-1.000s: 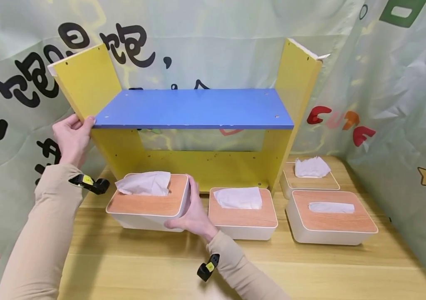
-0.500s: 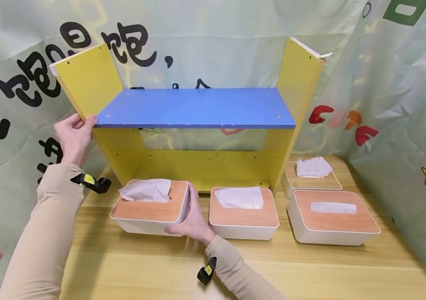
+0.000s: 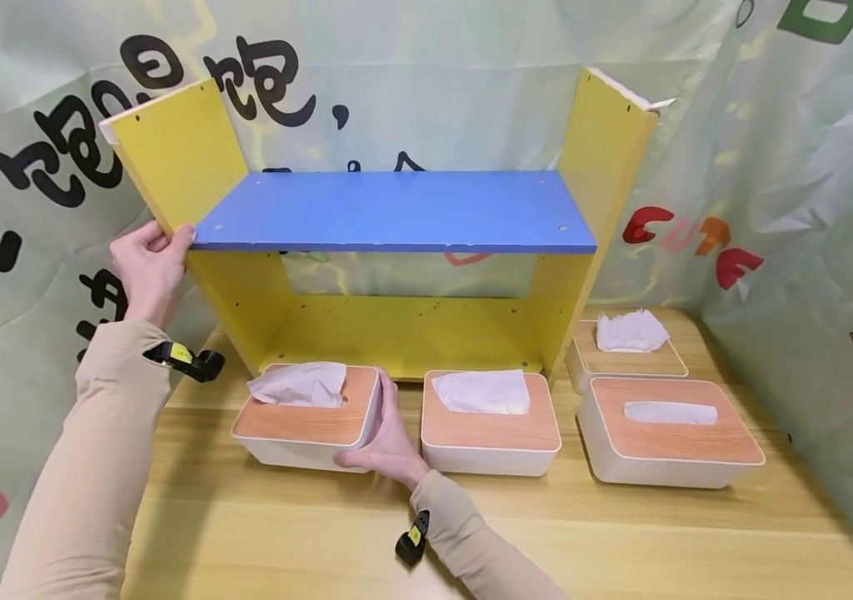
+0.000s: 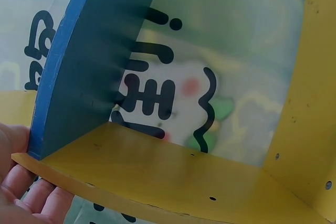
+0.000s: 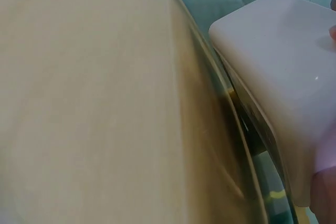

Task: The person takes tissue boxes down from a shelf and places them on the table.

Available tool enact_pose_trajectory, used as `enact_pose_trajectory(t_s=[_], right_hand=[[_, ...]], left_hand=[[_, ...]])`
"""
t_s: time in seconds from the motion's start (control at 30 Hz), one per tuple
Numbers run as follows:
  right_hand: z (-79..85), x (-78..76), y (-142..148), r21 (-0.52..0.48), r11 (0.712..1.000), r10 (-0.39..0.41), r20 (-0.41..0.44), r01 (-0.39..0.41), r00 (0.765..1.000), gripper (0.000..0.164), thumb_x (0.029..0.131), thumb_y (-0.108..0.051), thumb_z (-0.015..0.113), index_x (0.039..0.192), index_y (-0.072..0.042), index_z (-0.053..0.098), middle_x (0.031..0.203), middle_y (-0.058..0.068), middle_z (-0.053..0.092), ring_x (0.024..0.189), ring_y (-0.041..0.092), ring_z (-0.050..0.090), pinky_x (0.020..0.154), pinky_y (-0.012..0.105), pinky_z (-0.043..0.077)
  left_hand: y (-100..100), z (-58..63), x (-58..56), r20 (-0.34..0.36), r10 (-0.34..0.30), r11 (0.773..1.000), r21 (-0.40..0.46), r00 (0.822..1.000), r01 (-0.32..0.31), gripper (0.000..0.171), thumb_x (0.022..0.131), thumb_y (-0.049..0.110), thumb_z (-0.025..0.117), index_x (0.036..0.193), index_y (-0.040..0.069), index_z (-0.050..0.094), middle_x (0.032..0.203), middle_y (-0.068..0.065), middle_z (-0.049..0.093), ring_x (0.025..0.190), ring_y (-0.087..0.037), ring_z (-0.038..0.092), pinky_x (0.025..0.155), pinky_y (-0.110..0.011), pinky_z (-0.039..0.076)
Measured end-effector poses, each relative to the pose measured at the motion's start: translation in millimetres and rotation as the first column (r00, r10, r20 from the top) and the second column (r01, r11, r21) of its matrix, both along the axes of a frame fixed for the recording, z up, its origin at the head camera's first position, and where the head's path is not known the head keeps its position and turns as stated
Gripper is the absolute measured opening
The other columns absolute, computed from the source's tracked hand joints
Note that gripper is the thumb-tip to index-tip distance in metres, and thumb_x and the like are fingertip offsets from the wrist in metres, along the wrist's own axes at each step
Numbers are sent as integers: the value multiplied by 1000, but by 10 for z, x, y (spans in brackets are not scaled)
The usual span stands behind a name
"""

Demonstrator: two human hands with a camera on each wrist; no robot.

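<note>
My left hand grips the front edge of the yellow left side panel of a small shelf unit, thumb at the end of its blue board. In the left wrist view, fingers curl around the panel's edge. With thumb and fingers spread around its right end, my right hand holds a white tissue box with a wood-look lid, before the shelf's left half. A tissue pokes from its slot. The right wrist view shows the box's white side; whether its base touches the table cannot be told.
Just right of my right hand stands a second tissue box. Two more, one box in front and one behind, stand right of the shelf on the wooden table. A printed cloth hangs behind.
The tissue box in my right hand has come a little nearer to me and slightly to the right. My left hand keeps its grip on the shelf panel.
</note>
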State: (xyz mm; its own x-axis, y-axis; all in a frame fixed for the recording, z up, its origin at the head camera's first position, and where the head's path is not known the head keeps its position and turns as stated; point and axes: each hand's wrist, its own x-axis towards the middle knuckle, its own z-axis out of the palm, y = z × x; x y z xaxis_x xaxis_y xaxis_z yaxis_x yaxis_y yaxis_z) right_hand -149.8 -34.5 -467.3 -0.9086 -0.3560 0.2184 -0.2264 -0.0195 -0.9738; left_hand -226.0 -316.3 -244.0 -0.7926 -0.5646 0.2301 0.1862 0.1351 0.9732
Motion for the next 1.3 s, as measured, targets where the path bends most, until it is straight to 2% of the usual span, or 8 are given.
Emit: enact_pose_trajectory(t_s=[0.43, 0.73, 1.0, 1.3], right_hand=[[-96, -21, -2, 62, 998, -12, -2, 12, 1000, 133, 59, -10, 91, 161, -17, 6, 156, 11, 27, 138, 27, 37, 115, 44, 36], [-106, -62, 9, 49, 999, 13, 1, -13, 1000, 136, 58, -4, 88, 161, -10, 1, 161, 14, 20, 144, 29, 31, 122, 45, 25], [-118, -93, 6, 14, 999, 30, 25, -30, 999, 134, 56, 6, 77, 161, -7, -5, 163, 17, 12, 146, 30, 26, 124, 43, 18], [-145, -104, -1, 12, 1000, 27, 45, -27, 999, 135, 55, 10, 74, 161, -8, -9, 165, 18, 7, 150, 34, 20, 126, 51, 11]], left_hand=[[1, -5, -9, 1, -1, 1000, -4, 1000, 1, 47, 90, 12, 72, 135, 0, 61, 62, 29, 65, 70, 10, 66, 69, -5, 52], [2, -3, -10, -5, -5, 1000, 22, 1000, 5, 47, 90, 11, 73, 134, 0, 62, 63, 27, 67, 70, 8, 67, 68, -5, 52], [8, 0, -8, -3, 8, 1000, 8, 1000, -8, 47, 90, 12, 72, 134, 0, 62, 62, 28, 66, 71, 9, 66, 70, -6, 52], [8, 2, -14, -8, 2, 1000, 4, 1000, -2, 47, 90, 12, 72, 134, 0, 62, 62, 28, 66, 72, 9, 67, 71, -6, 53]])
